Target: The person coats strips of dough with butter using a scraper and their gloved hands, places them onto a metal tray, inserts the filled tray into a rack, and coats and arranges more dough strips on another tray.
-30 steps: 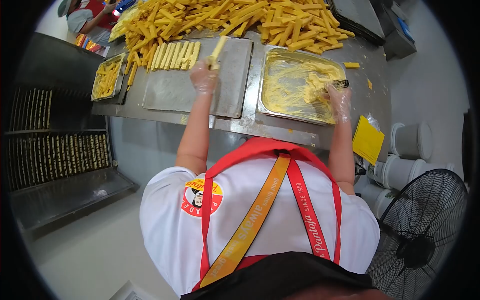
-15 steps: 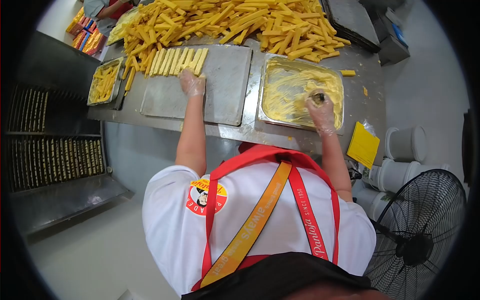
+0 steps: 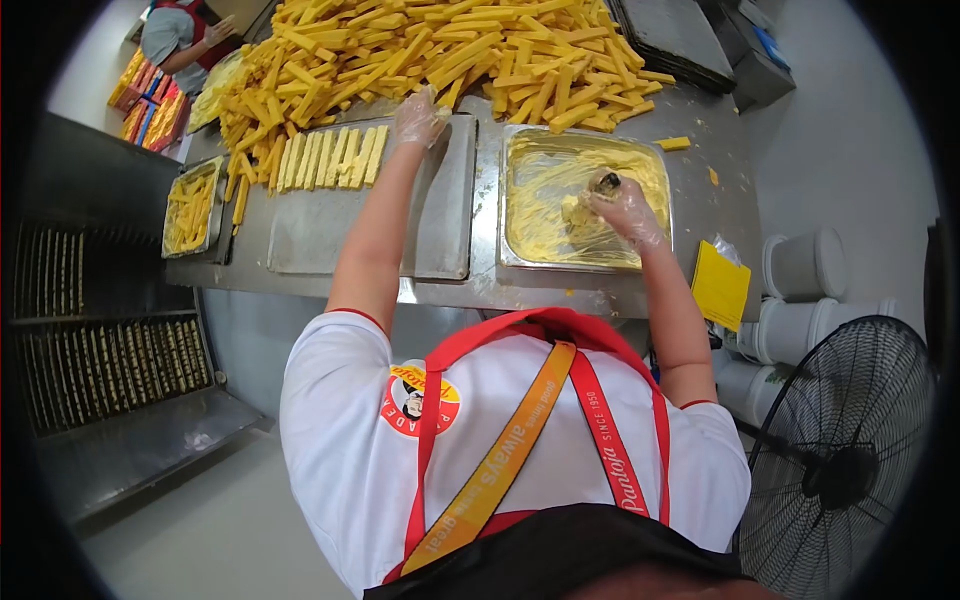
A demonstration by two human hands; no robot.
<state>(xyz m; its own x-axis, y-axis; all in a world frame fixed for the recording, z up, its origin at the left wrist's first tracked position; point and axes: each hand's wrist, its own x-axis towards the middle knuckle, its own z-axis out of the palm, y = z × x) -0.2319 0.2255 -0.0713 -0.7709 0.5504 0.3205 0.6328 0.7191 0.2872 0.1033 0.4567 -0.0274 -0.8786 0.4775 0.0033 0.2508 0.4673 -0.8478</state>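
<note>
The yellow sticks [image 3: 440, 55] lie in a loose heap at the far side of the tabletop [image 3: 720, 170]. Each looks light and fairly stiff, probably crumbly like cake or biscuit, so a hard squeeze or a bend could well snap one. The best hold seems to be lightly across the two long sides, near the middle.

The left grip [image 3: 416, 122], in a clear glove, is at the heap's near edge, above the far part of a flat tray [image 3: 370, 238]; whether its fingers grasp a stick cannot be told. On that tray a row of paler, coated sticks [image 3: 335, 158] stands side by side; their coating looks soft and slippery, and would likely smear, so holding them by the ends seems kinder.

To the right, a metal pan [image 3: 570, 264] carries creamy yellow spread [image 3: 540, 205]. Over it, the gloved right grip [image 3: 630, 212] is clenched around a dark-ended tool [image 3: 607, 184], mostly hidden by the fingers.
</note>
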